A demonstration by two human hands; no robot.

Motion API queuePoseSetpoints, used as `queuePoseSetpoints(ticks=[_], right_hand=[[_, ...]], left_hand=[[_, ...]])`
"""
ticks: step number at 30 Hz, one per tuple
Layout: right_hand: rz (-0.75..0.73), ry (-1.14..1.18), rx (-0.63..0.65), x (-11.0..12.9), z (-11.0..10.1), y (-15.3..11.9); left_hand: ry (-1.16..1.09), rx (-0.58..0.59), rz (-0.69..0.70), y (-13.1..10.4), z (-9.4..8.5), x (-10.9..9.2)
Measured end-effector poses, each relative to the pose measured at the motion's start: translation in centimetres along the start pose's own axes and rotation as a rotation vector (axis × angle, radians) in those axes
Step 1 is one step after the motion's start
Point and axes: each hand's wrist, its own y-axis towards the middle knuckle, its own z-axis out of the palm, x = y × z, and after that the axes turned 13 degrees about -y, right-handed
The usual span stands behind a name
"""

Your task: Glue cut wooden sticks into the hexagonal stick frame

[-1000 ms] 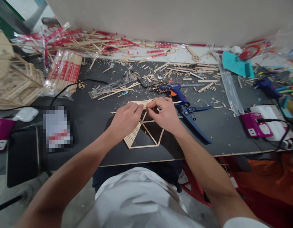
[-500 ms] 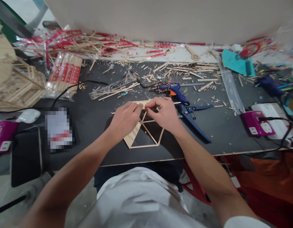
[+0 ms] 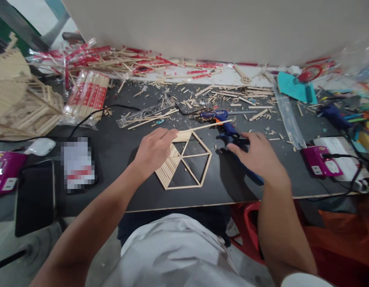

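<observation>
A hexagonal frame of wooden sticks (image 3: 205,169) lies flat on the dark table, with spokes meeting at its middle. Rows of sticks fill its left and upper-left sections, while the others are bare. My left hand (image 3: 156,149) is closed on the frame's upper-left edge, fingertips hidden against the sticks. One long stick (image 3: 212,124) lies along the top edge and juts out to the right. My right hand (image 3: 259,155) is over the blue hand cutter (image 3: 247,169), thumb and fingers apart, covering part of it. Just behind the cutter lies a blue glue gun (image 3: 221,116).
Cut stick scraps (image 3: 244,93) are strewn across the back. Wrapped chopstick packs (image 3: 87,95) and a large stick model (image 3: 37,107) stand at left. A phone (image 3: 35,197) lies near the front left; a purple power socket (image 3: 320,161) is at right.
My right hand has left the frame and moved right, over the blue cutter. My left hand stays at the frame. The long stick now shows along the top edge.
</observation>
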Motion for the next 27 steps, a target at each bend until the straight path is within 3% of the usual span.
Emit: queuePoseSetpoints(ticks=[3,7,12,14,17,20,27], right_hand=[[-0.106,-0.128,0.091,-2.5,0.3,-1.6],[-0.26,-0.195,0.119,-4.5,-0.2,-2.3],[-0.415,-0.271,0.174,-4.7,-1.1,-3.3],[-0.414,-0.222,0.197,-4.3,-1.8,-3.8],[-0.306,-0.043,0.238,-2.6,-3.4,-4.2],[-0.238,0.233,0.298,0.6,-4.8,-4.0],[-0.319,0.579,0.391,8.6,-5.5,-1.8]], left_hand=[[-0.047,0.011,-0.06,0.1,0.0,0.1],[-0.084,0.017,-0.111,0.1,0.1,0.4],[-0.118,-0.058,-0.139,0.4,0.2,0.7],[-0.128,-0.085,-0.157,0.5,0.1,0.5],[-0.133,-0.106,-0.199,0.6,0.1,0.2],[-0.144,-0.123,-0.222,0.6,0.1,-0.1],[-0.101,-0.22,-0.209,0.6,-0.1,0.4]])
